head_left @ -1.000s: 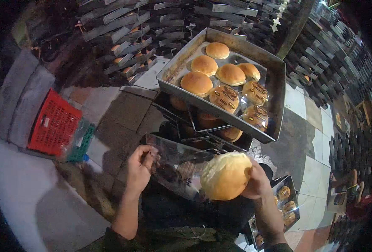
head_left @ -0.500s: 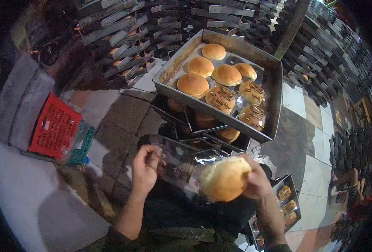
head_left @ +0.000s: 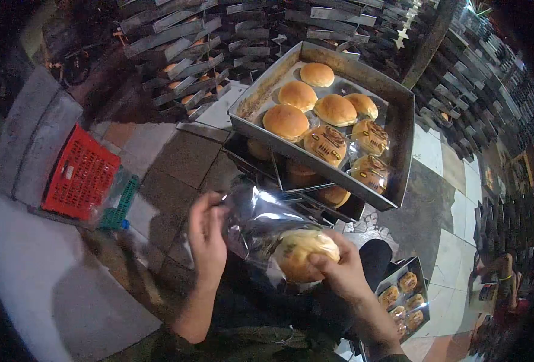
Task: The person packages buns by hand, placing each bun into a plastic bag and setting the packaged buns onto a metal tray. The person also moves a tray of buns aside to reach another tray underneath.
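Observation:
My right hand [head_left: 342,271] grips a round golden bun [head_left: 300,256], thumb on top, at the mouth end of a clear plastic bag. The bun sits at least partly within the film. My left hand [head_left: 206,235] pinches the far-left part of the plastic bag [head_left: 252,211], which is stretched between both hands and shines with reflections. Just beyond them, a metal baking tray [head_left: 267,89] carries several bare buns [head_left: 286,122] and three buns in printed clear bags [head_left: 325,145].
Beneath the tray stand more trays with buns [head_left: 334,196]. At lower right, another tray [head_left: 422,271] holds several bagged buns. A red crate [head_left: 83,175] and a green basket [head_left: 119,205] are at left. Stacked metal trays [head_left: 249,36] line the back. Another person's arm [head_left: 499,265] shows at right.
The bun has moved a little left and deeper into the bag, with my right hand following. My left-hand fingers have shifted up slightly, and the bag looks fuller.

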The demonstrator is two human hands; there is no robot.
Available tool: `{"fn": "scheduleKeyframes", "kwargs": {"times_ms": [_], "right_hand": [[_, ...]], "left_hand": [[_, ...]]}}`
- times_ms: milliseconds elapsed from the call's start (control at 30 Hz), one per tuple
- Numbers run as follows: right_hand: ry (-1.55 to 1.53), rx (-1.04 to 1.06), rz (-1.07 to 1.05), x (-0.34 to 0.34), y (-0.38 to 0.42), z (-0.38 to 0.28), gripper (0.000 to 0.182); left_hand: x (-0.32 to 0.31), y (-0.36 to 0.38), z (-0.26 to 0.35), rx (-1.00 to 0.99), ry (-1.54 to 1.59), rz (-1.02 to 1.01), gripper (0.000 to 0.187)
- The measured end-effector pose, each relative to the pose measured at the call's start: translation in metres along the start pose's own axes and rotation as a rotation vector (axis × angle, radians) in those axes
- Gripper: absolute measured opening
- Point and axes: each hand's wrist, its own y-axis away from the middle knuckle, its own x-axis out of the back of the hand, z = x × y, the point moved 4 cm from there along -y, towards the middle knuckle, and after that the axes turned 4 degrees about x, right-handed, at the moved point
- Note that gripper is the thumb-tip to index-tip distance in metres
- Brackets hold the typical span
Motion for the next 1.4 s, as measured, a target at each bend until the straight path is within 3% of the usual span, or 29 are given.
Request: {"fn": "scheduleKeyframes", "kwargs": {"times_ms": [33, 67, 133, 200, 233, 267, 300, 333, 400, 467, 500, 567, 600, 633, 667, 700, 733, 767, 800, 867, 933, 1000, 1067, 1133, 1200, 1233, 1267, 1367, 1400], "right_hand": [[0.114, 0.109, 0.062, 0.002, 0.000, -0.001, 0.036], [0.229, 0.218, 0.123, 0.003, 0.001, -0.002, 0.033], [0.386, 0.378, 0.152, -0.008, 0.006, 0.001, 0.036], [0.585, 0.469, 0.053, -0.026, 0.007, 0.008, 0.041], [0.520, 0.372, 0.009, -0.038, 0.010, 0.015, 0.046], [0.507, 0.496, 0.003, -0.041, 0.010, 0.020, 0.049], [0.290, 0.515, 0.074, -0.041, 0.012, 0.020, 0.050], [0.076, 0.536, 0.147, -0.039, 0.013, 0.018, 0.051], [0.076, 0.598, 0.183, -0.035, 0.018, 0.020, 0.058], [-0.122, 0.622, -0.033, -0.044, 0.025, 0.036, 0.060], [0.322, 0.766, -0.164, -0.044, 0.027, 0.025, 0.068], [0.397, 0.783, -0.149, -0.047, 0.027, 0.019, 0.059], [0.379, 0.793, -0.148, -0.046, 0.025, 0.014, 0.055], [0.086, 0.617, -0.126, -0.040, 0.022, 0.017, 0.053], [-0.203, 0.437, -0.104, -0.038, 0.017, 0.019, 0.051], [-0.596, 0.310, -0.040, -0.039, 0.013, 0.021, 0.051], [-0.632, 0.312, -0.042, -0.042, 0.009, 0.015, 0.055], [-0.441, 0.413, -0.066, -0.045, 0.013, 0.017, 0.056], [-0.244, 0.512, -0.093, -0.047, 0.016, 0.018, 0.058], [0.618, 0.837, -0.159, -0.058, 0.019, -0.005, 0.064], [0.944, 0.961, -0.145, -0.061, 0.017, 0.008, 0.064], [0.963, 1.012, -0.105, -0.057, 0.011, 0.005, 0.063], [0.984, 1.051, -0.062, -0.052, 0.012, 0.003, 0.063], [0.369, 0.722, -0.195, -0.042, 0.008, 0.013, 0.059], [-0.028, 0.465, -0.131, -0.035, 0.014, 0.024, 0.061], [-0.102, 0.430, -0.117, -0.035, 0.013, 0.030, 0.060], [-0.173, 0.395, -0.103, -0.033, 0.010, 0.032, 0.060], [-0.152, 0.485, -0.055, -0.038, 0.006, 0.018, 0.053], [0.215, 0.623, 0.011, -0.040, 0.012, 0.007, 0.048]], "left_hand": [[0.005, 0.003, 0.004, 0.016, 0.018, 0.235, 0.027], [0.003, 0.013, 0.001, 0.015, 0.019, 0.236, 0.027], [-0.004, 0.042, -0.023, 0.297, 0.401, 0.094, 0.044], [-0.042, 0.062, -0.020, 0.341, 0.571, 0.010, 0.053], [-0.053, 0.054, -0.013, 0.359, 0.663, -0.095, 0.054], [-0.062, 0.046, -0.007, 0.375, 0.759, -0.200, 0.055], [-0.069, 0.050, -0.036, 0.573, 0.863, -0.314, 0.059], [-0.079, 0.054, -0.031, 0.494, 0.816, -0.431, 0.064], [-0.090, 0.062, -0.007, 0.363, 0.912, -0.492, 0.071], [-0.090, 0.044, -0.007, 0.564, 1.230, -0.514, 0.071], [-0.091, 0.039, -0.008, 0.484, 1.211, -0.528, 0.075], [-0.096, 0.034, -0.006, 0.407, 1.194, -0.545, 0.079], [-0.102, 0.043, -0.022, 0.390, 1.271, -0.720, 0.069], [-0.107, 0.046, -0.013, 0.367, 1.343, -0.898, 0.059], [-0.107, 0.048, -0.009, 0.420, 1.434, -0.825, 0.082], [-0.104, 0.048, -0.008, 0.521, 1.364, -0.758, 0.081], [-0.099, 0.045, -0.007, 0.619, 1.291, -0.686, 0.081], [-0.099, 0.040, -0.004, 0.592, 1.253, -0.798, 0.080], [-0.097, 0.036, 0.000, 0.586, 1.118, -0.690, 0.084], [-0.096, 0.039, 0.004, 0.447, 1.435, -0.788, 0.088], [-0.089, 0.044, 0.007, 0.401, 1.437, -0.773, 0.089], [-0.087, 0.040, 0.012, 0.334, 1.444, -0.789, 0.090], [-0.078, 0.032, 0.014, 0.069, 1.096, -0.590, 0.096], [-0.075, 0.020, 0.018, -0.082, 0.974, -0.572, 0.095], [-0.071, 0.011, 0.021, -0.050, 0.867, -0.490, 0.093], [-0.075, 0.013, 0.024, 0.108, 0.833, -0.643, 0.091], [-0.080, 0.018, 0.029, 0.090, 0.836, -0.655, 0.091], [-0.091, 0.030, 0.031, 0.266, 1.083, -0.635, 0.089], [-0.087, 0.031, 0.034, 0.370, 0.998, -0.729, 0.093]]}}
